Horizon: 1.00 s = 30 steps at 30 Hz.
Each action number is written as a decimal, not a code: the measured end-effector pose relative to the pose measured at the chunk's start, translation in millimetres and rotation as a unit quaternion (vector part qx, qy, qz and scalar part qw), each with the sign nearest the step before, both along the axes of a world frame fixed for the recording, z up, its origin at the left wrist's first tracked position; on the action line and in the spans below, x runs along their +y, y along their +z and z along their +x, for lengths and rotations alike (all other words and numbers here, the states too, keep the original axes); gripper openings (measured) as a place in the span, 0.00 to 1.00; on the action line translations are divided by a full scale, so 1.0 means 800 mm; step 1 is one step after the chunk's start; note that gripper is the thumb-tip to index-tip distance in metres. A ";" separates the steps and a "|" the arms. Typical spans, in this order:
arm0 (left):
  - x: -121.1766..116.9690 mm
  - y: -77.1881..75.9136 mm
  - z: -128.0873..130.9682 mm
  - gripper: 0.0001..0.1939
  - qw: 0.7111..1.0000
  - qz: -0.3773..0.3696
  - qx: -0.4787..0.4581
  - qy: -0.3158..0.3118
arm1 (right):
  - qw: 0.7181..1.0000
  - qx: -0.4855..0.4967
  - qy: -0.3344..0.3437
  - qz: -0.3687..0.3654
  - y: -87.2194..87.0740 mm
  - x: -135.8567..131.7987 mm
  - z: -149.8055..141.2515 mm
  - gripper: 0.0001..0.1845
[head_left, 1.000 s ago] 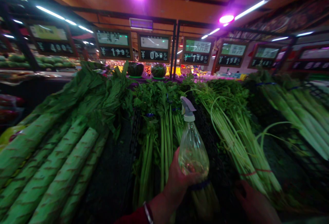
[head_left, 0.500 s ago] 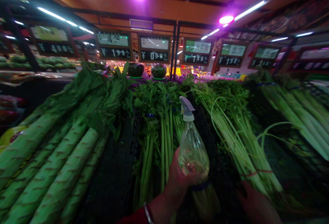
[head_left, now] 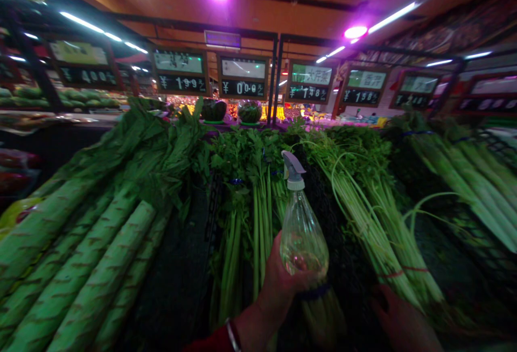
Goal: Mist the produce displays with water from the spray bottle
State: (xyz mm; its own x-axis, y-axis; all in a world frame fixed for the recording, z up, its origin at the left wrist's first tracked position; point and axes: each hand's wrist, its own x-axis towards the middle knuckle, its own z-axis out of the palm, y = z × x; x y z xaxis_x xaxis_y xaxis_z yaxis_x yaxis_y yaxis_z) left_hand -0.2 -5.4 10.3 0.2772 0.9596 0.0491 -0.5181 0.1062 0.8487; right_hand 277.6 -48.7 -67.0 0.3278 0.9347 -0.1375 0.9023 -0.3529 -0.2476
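Observation:
My left hand point(head_left: 278, 282) is wrapped round the base of a clear plastic spray bottle point(head_left: 301, 228), held upright over the greens, its grey trigger head pointing left. A bangle and a red sleeve show at that wrist. My right hand point(head_left: 398, 319) lies low at the bottom right, against the stem ends of a celery bunch point(head_left: 375, 217) tied with a red band; its fingers are dark and hard to make out. A leafy celery bunch point(head_left: 252, 201) lies just left of the bottle.
Thick pale-green celtuce stems point(head_left: 76, 255) fill the left of the sloping display. More celery point(head_left: 464, 180) lies at the right. Price signs point(head_left: 242, 80) hang in a row behind, with melons point(head_left: 212, 108) beneath them.

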 end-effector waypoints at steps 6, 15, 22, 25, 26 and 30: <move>0.002 -0.004 0.000 0.51 1.000 -0.008 0.004 0.011 | 1.000 -0.001 0.001 0.002 -0.002 0.000 0.001 0.19; 0.003 -0.003 0.000 0.51 1.000 -0.004 -0.008 0.006 | 1.000 -0.006 0.003 0.006 -0.005 0.002 0.004 0.19; 0.001 -0.002 0.000 0.50 1.000 -0.001 -0.013 -0.007 | 1.000 -0.006 0.000 0.006 -0.004 0.002 0.003 0.19; 0.001 -0.003 0.000 0.49 1.000 0.008 -0.012 -0.007 | 1.000 -0.007 0.001 0.016 -0.005 0.001 0.003 0.19; 0.001 -0.004 0.000 0.49 1.000 0.011 -0.013 -0.006 | 1.000 -0.007 0.001 0.020 -0.006 0.001 0.003 0.19; 0.001 -0.002 -0.001 0.50 1.000 0.001 -0.016 -0.007 | 0.999 -0.008 0.003 0.031 -0.009 0.001 0.005 0.18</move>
State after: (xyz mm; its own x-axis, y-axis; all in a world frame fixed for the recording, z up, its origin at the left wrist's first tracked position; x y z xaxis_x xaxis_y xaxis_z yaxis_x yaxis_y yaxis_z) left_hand -0.7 -4.7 8.5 0.2892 0.9554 0.0597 -0.5439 0.1127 0.8315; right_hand 281.4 -48.2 -74.1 0.3241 0.9431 -0.0740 0.9084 -0.3321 -0.2540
